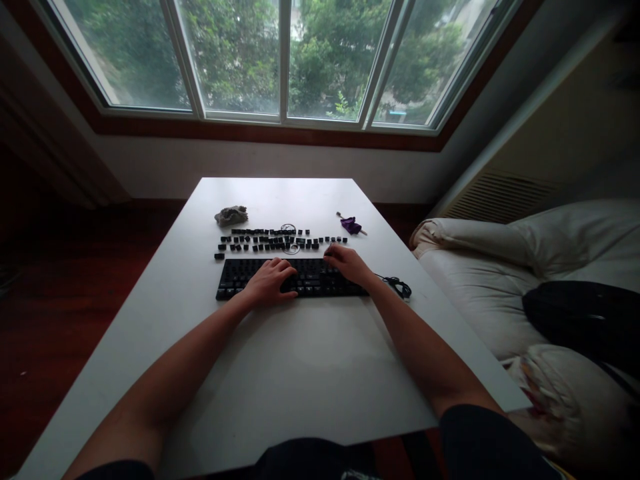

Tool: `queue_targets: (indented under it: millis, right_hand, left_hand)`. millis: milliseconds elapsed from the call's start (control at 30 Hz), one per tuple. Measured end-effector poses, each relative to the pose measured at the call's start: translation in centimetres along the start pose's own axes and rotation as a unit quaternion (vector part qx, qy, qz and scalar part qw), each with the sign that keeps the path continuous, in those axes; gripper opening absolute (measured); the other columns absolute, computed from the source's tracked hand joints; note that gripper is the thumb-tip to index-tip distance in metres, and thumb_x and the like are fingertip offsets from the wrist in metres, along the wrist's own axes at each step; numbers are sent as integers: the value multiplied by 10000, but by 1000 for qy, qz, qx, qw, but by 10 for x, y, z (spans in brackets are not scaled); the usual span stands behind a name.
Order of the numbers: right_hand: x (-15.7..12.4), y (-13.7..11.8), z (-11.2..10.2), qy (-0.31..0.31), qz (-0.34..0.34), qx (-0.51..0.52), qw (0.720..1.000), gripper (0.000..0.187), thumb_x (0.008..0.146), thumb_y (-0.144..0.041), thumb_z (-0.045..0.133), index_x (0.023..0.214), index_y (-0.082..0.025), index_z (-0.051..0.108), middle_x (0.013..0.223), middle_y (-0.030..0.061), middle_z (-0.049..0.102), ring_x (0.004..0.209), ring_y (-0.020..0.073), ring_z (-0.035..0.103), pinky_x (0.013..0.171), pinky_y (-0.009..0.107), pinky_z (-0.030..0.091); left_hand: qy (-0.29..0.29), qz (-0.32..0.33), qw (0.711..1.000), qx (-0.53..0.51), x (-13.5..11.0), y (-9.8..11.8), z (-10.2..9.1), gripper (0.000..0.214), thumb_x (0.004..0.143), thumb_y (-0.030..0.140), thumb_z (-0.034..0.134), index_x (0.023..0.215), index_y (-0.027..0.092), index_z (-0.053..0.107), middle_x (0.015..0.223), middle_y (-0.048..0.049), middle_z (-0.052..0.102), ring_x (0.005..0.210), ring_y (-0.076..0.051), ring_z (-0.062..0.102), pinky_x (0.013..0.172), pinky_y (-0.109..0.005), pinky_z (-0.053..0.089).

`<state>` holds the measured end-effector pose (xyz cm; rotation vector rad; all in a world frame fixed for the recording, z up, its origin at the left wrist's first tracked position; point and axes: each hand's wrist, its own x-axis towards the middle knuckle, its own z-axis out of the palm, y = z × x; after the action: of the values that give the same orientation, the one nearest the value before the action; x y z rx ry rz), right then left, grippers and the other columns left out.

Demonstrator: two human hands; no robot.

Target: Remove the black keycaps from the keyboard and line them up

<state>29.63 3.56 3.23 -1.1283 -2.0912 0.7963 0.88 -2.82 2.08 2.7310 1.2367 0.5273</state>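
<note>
A black keyboard (pixel 313 285) lies across the white table, with part of its keys gone from the upper area. My left hand (pixel 271 280) rests on its middle left, fingers stretched out and thumb along the front edge. At the back edge, right of the middle, my right hand (pixel 346 261) has its fingertips pinched together; whatever they hold is too small to make out. Behind the keyboard, loose black keycaps (pixel 273 243) lie in uneven rows. Two thin rings (pixel 291 251) show among them.
A crumpled grey cloth (pixel 231 215) sits at the back left of the table (pixel 300 373). A purple cloth (pixel 351 225) with a thin brush-like stick lies at the back right. The coiled cable (pixel 399 287) is right of the keyboard. A pale sofa (pixel 470 293) stands beyond the right edge.
</note>
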Motion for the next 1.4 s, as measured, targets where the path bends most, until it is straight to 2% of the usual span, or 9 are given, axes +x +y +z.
queue_targets:
  millis: [167, 367, 467, 633, 833, 1033, 1167, 1267, 1400]
  right_hand:
    - [1, 2, 0, -17, 17, -6, 1000, 238, 891, -435, 592, 926, -203, 632, 681, -9, 624, 607, 151, 552, 590, 262, 407]
    - [-3, -14, -7, -50, -93, -87, 991, 158, 896, -345, 609, 862, -194, 640, 718, 2, 579, 651, 143, 500, 617, 254, 375]
    - [-6, -21, -14, -68, -115, -109, 985, 113, 883, -297, 614, 869, -191, 651, 746, 11, 596, 665, 143, 504, 628, 256, 374]
    - [-9, -21, -17, -61, -63, -94, 992, 128, 853, -311, 629, 897, -193, 649, 690, -10, 600, 602, 134, 495, 587, 250, 359]
    - [-8, -25, -6, -14, -28, -110, 993, 257, 879, -438, 606, 806, -192, 613, 623, -18, 578, 557, 124, 471, 565, 249, 324]
    - [-7, -21, -7, 39, 0, -124, 991, 229, 881, -387, 577, 765, -195, 623, 576, -23, 567, 537, 123, 487, 561, 251, 326]
    - [-6, -12, -9, 29, 44, -63, 997, 235, 868, -390, 574, 750, -194, 629, 569, -18, 609, 512, 126, 522, 533, 244, 356]
    - [-4, -4, -7, 25, 74, 11, 997, 240, 852, -410, 588, 755, -193, 620, 591, -7, 636, 541, 150, 604, 522, 239, 409]
    - [0, 7, -6, 52, 118, 124, 984, 270, 820, -452, 624, 775, -187, 595, 664, 17, 666, 573, 183, 672, 507, 256, 487]
  left_hand:
    - [2, -2, 1000, -3, 1, 0, 0, 492, 780, 489, 714, 1198, 257, 598, 1175, -82, 587, 1111, -297, 487, 1002, -463, 395]
    - [5, 4, 1000, -1, 1, 1, 0, 482, 786, 485, 713, 1191, 250, 598, 1169, -83, 589, 1104, -296, 491, 1000, -461, 397]
    - [8, 6, 1000, -2, 1, 0, 0, 484, 788, 491, 713, 1189, 245, 600, 1164, -84, 589, 1099, -294, 493, 1004, -461, 397]
    - [11, 9, 1000, -4, 0, 1, 0, 485, 796, 493, 707, 1196, 242, 596, 1165, -83, 588, 1102, -290, 493, 1011, -460, 397]
    - [8, 4, 1000, -2, 0, 2, -1, 487, 791, 492, 711, 1195, 244, 598, 1164, -83, 589, 1099, -290, 494, 1009, -463, 394]
    - [2, 4, 1000, 0, 1, 1, -1, 493, 792, 494, 706, 1204, 248, 595, 1173, -85, 588, 1109, -295, 490, 1006, -464, 394]
    - [3, 3, 1000, 2, 1, 2, -1, 483, 796, 495, 703, 1200, 253, 596, 1169, -81, 588, 1107, -291, 492, 1013, -465, 390]
    - [3, 1, 1000, 3, 1, 2, -1, 480, 799, 499, 699, 1198, 252, 596, 1169, -80, 586, 1106, -289, 493, 1013, -460, 391]
    - [6, 0, 1000, 1, 0, 2, -2, 486, 798, 498, 699, 1203, 250, 596, 1176, -79, 585, 1110, -285, 491, 1015, -455, 392]
